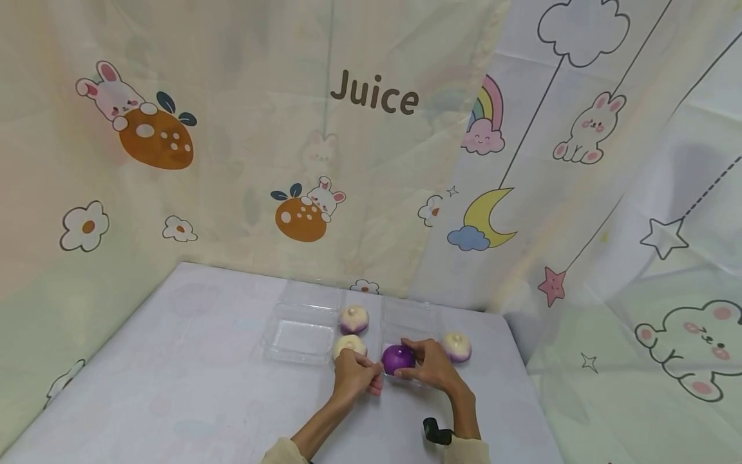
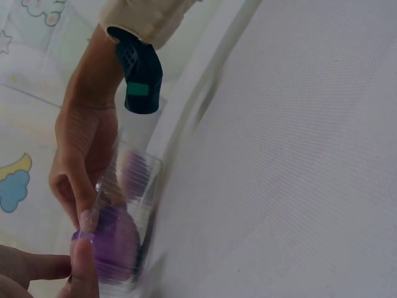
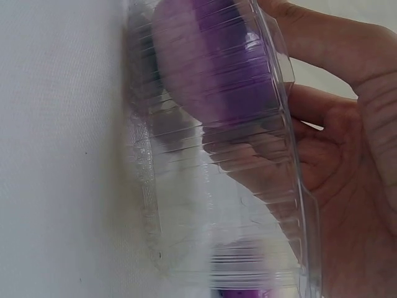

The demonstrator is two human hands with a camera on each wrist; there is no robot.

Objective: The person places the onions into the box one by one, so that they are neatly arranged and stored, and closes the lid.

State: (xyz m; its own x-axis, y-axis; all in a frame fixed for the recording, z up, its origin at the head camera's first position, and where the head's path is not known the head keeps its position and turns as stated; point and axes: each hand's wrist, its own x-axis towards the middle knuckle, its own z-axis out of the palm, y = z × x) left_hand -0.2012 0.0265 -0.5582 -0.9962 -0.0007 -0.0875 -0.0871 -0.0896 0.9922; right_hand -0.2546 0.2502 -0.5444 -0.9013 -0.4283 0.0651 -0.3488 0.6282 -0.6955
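A glossy purple onion-shaped ball (image 1: 397, 358) sits in a clear plastic clamshell box (image 3: 186, 248), its pale underside showing through the ribbed wall. My right hand (image 1: 433, 366) grips the ball from the right, thumb on the near side and fingers on the far side. At the box's left rim, my left hand (image 1: 355, 375) pinches the edge between thumb and index finger. A cream-topped ball (image 1: 350, 346) lies just behind the left hand, partly covered by it. The hinged lid (image 1: 408, 314) stands open at the back.
A second clear box (image 1: 301, 338) lies open on the left of the white table (image 1: 174, 386). Another cream-and-purple ball (image 1: 353, 319) lies between the boxes, and one more (image 1: 457, 347) right of my right hand. Printed curtains surround the table's back and sides.
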